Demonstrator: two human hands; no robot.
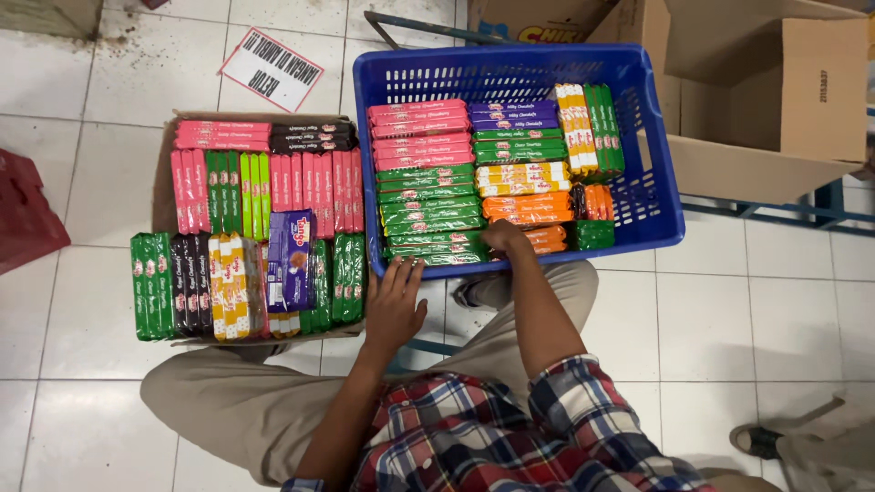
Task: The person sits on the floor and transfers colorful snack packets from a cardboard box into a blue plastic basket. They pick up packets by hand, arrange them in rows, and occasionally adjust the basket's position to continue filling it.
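A blue plastic basket [658, 146] holds flat snack packs in rows: pink, green, purple, yellow and orange. My right hand [504, 237] reaches into its near side, fingers curled down among the orange packs [529, 208] and green packs [428, 214]; whether it grips one is hidden. My left hand [394, 305] lies with fingers spread at the basket's near rim, beside an open cardboard box [162, 191] full of the same kinds of packs. A purple pack [290, 260] lies loose on top of that box's rows.
Large open cardboard boxes [775, 91] stand behind and right of the basket. A red crate [27, 219] sits at the left edge. A white sign [272, 68] lies on the tiled floor. Another person's shoe [756, 442] shows at bottom right.
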